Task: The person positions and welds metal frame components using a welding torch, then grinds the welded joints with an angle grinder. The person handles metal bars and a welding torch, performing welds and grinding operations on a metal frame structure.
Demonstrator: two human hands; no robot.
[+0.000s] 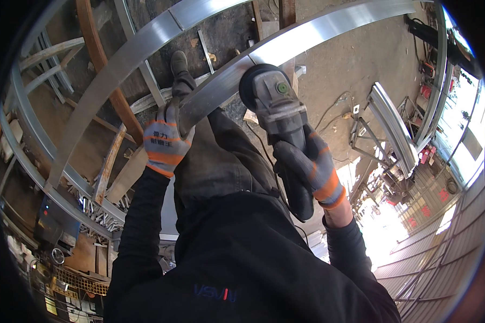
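Observation:
My right hand [310, 167], in a grey and orange work glove, is closed round the body of an angle grinder [280, 110]. The grinder's dark disc [251, 86] lies against or just over a wide, shiny curved metal bar [307, 37], close to a seam across it; whether they touch I cannot tell. At the bar's near end my left hand [167, 141], gloved alike, grips the metal, with some fingers hidden behind it. The grinder's dark cord [262, 141] runs down beside my leg.
Another curved metal band [113, 70] arcs across the left, over a rusty brown beam [99, 54]. A wooden strip [110, 164] leans below it. On the right, a bundle of metal profiles [393, 126] rests on a stand. My shoe [179, 63] is on the floor beyond the bar.

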